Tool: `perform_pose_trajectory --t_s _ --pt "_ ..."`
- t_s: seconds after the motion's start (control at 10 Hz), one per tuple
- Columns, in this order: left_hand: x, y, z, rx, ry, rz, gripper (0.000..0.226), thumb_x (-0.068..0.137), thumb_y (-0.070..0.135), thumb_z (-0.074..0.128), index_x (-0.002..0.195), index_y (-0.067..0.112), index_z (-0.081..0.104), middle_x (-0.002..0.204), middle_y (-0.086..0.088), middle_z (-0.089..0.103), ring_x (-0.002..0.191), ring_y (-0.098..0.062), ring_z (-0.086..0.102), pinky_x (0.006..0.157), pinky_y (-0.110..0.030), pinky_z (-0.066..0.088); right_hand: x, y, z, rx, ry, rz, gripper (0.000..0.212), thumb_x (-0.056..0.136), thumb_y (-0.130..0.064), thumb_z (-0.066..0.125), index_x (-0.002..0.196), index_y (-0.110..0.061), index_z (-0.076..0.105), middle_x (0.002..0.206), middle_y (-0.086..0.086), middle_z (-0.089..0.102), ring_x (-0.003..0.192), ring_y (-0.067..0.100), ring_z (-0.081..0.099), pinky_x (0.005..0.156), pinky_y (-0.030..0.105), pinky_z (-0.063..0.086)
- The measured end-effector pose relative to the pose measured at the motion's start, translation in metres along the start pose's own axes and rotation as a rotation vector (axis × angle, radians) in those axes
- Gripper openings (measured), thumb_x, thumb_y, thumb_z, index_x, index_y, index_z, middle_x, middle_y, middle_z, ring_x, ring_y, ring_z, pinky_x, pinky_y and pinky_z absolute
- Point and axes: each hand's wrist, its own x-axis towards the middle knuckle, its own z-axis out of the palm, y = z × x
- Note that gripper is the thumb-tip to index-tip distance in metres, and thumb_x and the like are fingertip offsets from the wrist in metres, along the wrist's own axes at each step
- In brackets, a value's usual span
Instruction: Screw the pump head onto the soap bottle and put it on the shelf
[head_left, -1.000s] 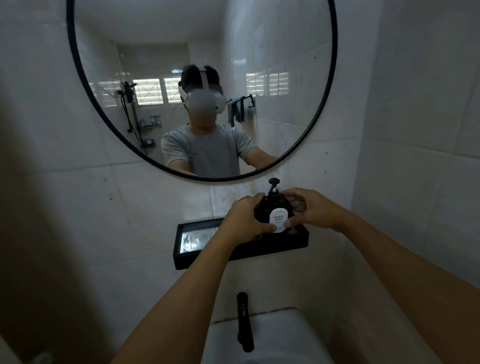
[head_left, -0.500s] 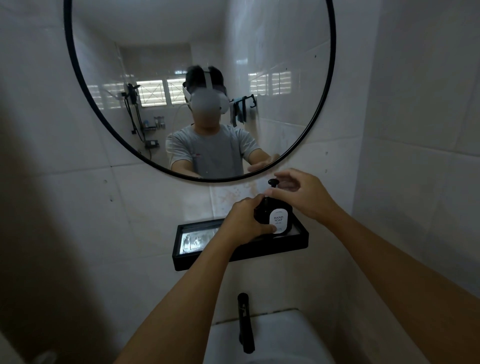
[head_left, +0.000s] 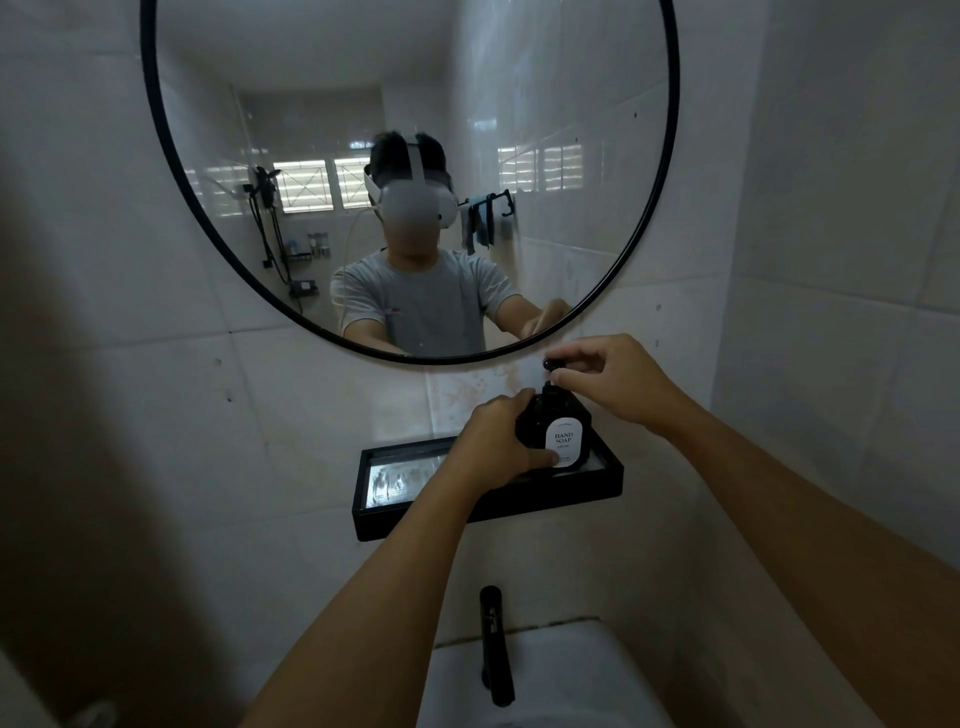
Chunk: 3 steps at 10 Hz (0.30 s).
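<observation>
A dark soap bottle (head_left: 556, 421) with a white "HAND SOAP" label stands upright at the right end of the black wall shelf (head_left: 519, 506). My left hand (head_left: 496, 441) is wrapped around the bottle's left side. My right hand (head_left: 615, 376) is above the bottle, with its fingertips pinched on the black pump head (head_left: 551, 365) that sits on the bottle's neck. The pump nozzle points left. My right fingers hide part of the pump.
A round black-framed mirror (head_left: 150, 171) hangs just above the shelf and shows a person in a grey shirt. A black tap (head_left: 496, 644) and a white basin (head_left: 550, 675) lie below the shelf. A tiled side wall (head_left: 841, 260) stands close on the right.
My right hand has risen from the bottle's right side to the pump head and now pinches it. My left hand has stayed on the bottle, which has not moved on the shelf.
</observation>
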Motion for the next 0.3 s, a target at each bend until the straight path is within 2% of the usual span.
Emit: perform_pose_trajectory --t_s 0.1,0.2,0.3 --pt "0.001 -0.002 0.004 0.008 -0.005 -0.008 0.091 0.067 0.042 0.083 0.144 0.02 0.039 0.124 -0.005 0.061 0.113 -0.021 0.059 0.081 -0.021 0.042 0.001 -0.002 -0.004 0.025 -0.055 0.005 0.031 0.085 -0.016 0.072 0.116 -0.015 0.073 0.106 0.001 0.077 0.097 0.006 0.072 0.095 0.034 0.056" --pt "-0.006 0.006 -0.006 -0.021 -0.018 -0.027 0.105 0.066 0.044 0.085 0.151 0.017 0.03 0.138 -0.005 0.052 0.126 -0.02 0.05 0.095 -0.023 0.042 -0.004 -0.015 -0.007 0.093 -0.051 0.008 0.046 0.086 -0.027 0.073 0.13 -0.014 0.063 0.12 0.001 0.072 0.107 0.008 0.069 0.099 0.031 0.053" --pt "-0.028 0.016 -0.013 -0.139 0.151 -0.017 0.109 0.067 0.048 0.083 0.153 0.021 0.023 0.141 0.003 0.044 0.128 -0.011 0.043 0.097 -0.022 0.037 -0.009 -0.037 -0.024 0.117 0.146 -0.087 0.04 0.092 -0.03 0.065 0.13 -0.015 0.061 0.119 0.003 0.071 0.108 0.011 0.067 0.098 0.031 0.054"
